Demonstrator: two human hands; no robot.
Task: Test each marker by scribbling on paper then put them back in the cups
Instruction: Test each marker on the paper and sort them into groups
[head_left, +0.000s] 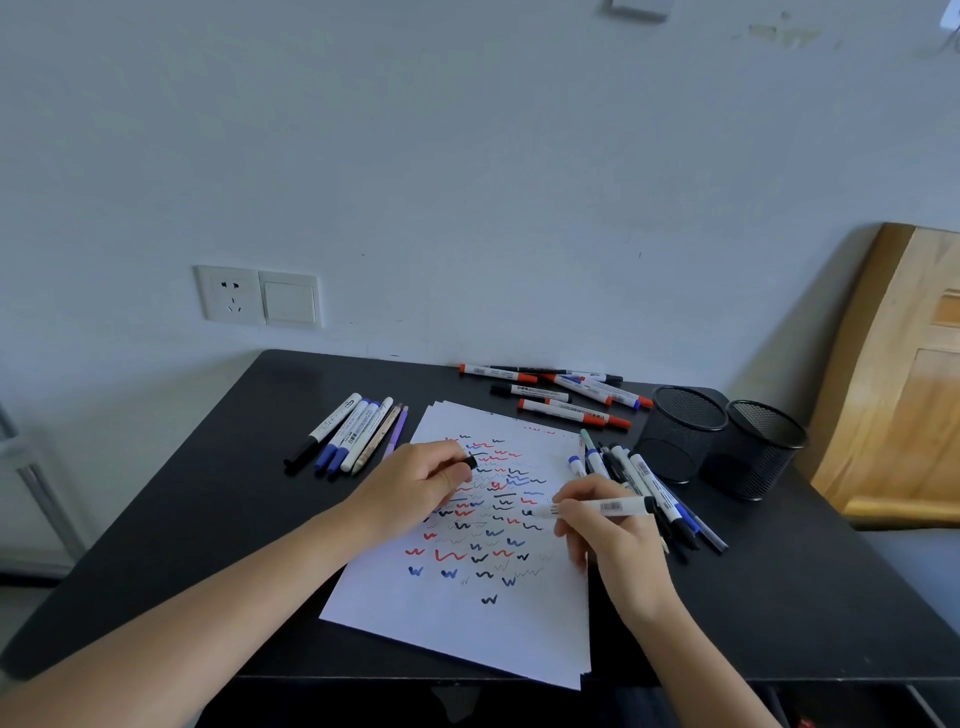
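A white paper sheet (467, 623) covered in red, blue and black scribbles lies on the black table (218, 519). My right hand (608, 540) grips a white marker (602, 506) with a black end, its tip pointing left over the paper. My left hand (415, 488) rests on the paper and pinches a black cap (470, 461). Two black mesh cups (680, 431) (753, 447) stand at the right, with no markers showing in them.
Several markers lie in a row left of the paper (348, 431). A pile of red, black and blue markers (561, 395) sits at the back by the wall. More markers (644, 483) lie beside the cups. A wooden panel (904, 374) leans at right.
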